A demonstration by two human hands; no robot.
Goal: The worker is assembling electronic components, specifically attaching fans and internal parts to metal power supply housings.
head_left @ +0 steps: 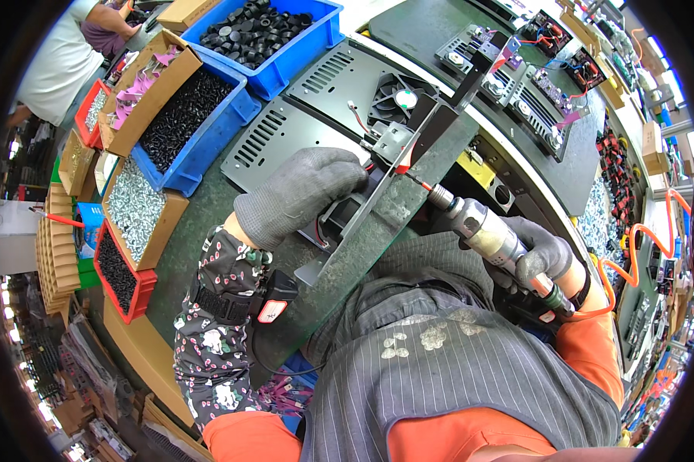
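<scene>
My right hand (543, 250), in a grey glove, is wrapped round a silver air screwdriver (485, 231). The driver's bit points left and meets, or nearly meets, the outer face of an upright metal panel (354, 223) by a small red part (407, 159). My left hand (301, 189), also gloved, curls its fingers over the panel's inner side; what the fingertips hold is hidden. Next to them is a small silver metal block (393, 142). Below that hand sits a black part (339, 215) with wires. Slotted grey metal plates (262, 150) lie behind, one with a black fan (401, 98).
Blue bins of black caps (262, 35) and black small parts (181, 115) stand at the far left. Nearer are a box of silver screws (135, 204) and a red bin (123, 269). An orange air hose (632, 246) loops at right. Circuit assemblies (524, 104) lie beyond; another person (58, 65) stands far left.
</scene>
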